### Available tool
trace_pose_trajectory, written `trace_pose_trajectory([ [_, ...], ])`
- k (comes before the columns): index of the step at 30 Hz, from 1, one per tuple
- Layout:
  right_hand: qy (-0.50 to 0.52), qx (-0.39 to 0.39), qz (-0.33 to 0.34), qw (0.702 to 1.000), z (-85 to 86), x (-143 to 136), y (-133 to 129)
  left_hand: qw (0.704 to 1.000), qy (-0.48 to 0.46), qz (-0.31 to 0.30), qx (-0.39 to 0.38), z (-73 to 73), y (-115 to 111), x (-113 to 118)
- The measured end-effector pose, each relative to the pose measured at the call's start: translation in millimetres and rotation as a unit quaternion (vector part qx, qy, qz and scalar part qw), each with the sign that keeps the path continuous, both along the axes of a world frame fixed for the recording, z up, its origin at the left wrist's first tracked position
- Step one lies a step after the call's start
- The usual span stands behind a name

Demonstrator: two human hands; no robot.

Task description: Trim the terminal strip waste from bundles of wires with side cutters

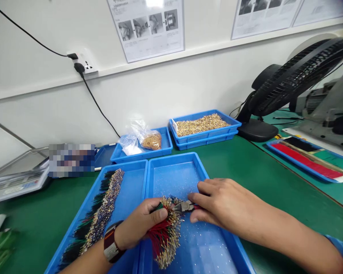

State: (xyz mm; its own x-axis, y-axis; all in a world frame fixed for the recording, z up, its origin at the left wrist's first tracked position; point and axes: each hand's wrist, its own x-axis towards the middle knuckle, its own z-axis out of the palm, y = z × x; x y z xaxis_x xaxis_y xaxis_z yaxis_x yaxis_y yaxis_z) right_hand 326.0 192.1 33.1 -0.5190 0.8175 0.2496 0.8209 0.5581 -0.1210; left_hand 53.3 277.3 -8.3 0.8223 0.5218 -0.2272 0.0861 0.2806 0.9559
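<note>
My left hand (148, 217) is closed around a thick bundle of short wires (167, 238), red and green with gold-coloured metal ends that fan out. In my right hand (217, 201) is a pair of cutting pliers (185, 206), whose red handles are mostly covered by the fingers. The plier jaws touch the metal ends at the upper edge of the bundle. Both hands are over the right-hand blue tray (174, 173), with small bright specks scattered on its floor. Beside it, the left-hand blue tray (131, 190) holds a long row of dark wires with metal tips (103, 213).
Behind stand a small blue tray (169, 141) with plastic bags (151, 140) and stacked trays (205, 140) of gold-coloured pins. A black fan (286, 83) and a tray of coloured wires (308, 156) are at right. A scale (20, 186) sits left.
</note>
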Motion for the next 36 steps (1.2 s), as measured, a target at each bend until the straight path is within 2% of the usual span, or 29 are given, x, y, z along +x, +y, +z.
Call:
trace_pose_trajectory([
  [3,-0.008,0.024,-0.005,1.0,-2.8,-0.7,2.4,0.999,0.012,-0.017,0.049,0.7,2.0,-0.3],
  [7,-0.027,0.056,-0.012,0.998,-7.0,-1.1,5.3,0.998,0.016,-0.02,0.053,3.0,1.8,0.1],
  [13,-0.039,0.067,-0.011,0.997,-8.8,-1.6,7.0,1.0,0.027,-0.013,-0.008,1.5,-1.4,1.3],
  [18,-0.033,0.022,0.02,0.999,-6.1,0.6,6.5,0.996,0.053,-0.02,-0.073,0.5,-1.0,-1.0],
  [22,-0.031,-0.012,0.027,0.999,-5.4,0.2,7.6,0.993,0.065,-0.018,-0.095,2.1,-1.1,-2.6],
  [26,-0.039,-0.035,0.026,0.998,-4.4,-1.8,7.5,0.994,0.088,-0.011,-0.063,-1.3,-1.2,-2.5],
  [29,-0.052,-0.061,0.012,0.997,-2.9,-2.1,5.9,0.995,0.097,0.011,-0.003,-2.5,-0.3,0.1],
  [32,-0.052,-0.081,0.01,0.995,-0.2,-0.8,3.9,0.995,0.084,0.007,0.051,-0.1,0.5,2.9],
  [36,-0.024,-0.079,0.011,0.997,4.1,2.1,2.2,0.997,0.063,-0.006,0.038,2.4,0.7,2.6],
])
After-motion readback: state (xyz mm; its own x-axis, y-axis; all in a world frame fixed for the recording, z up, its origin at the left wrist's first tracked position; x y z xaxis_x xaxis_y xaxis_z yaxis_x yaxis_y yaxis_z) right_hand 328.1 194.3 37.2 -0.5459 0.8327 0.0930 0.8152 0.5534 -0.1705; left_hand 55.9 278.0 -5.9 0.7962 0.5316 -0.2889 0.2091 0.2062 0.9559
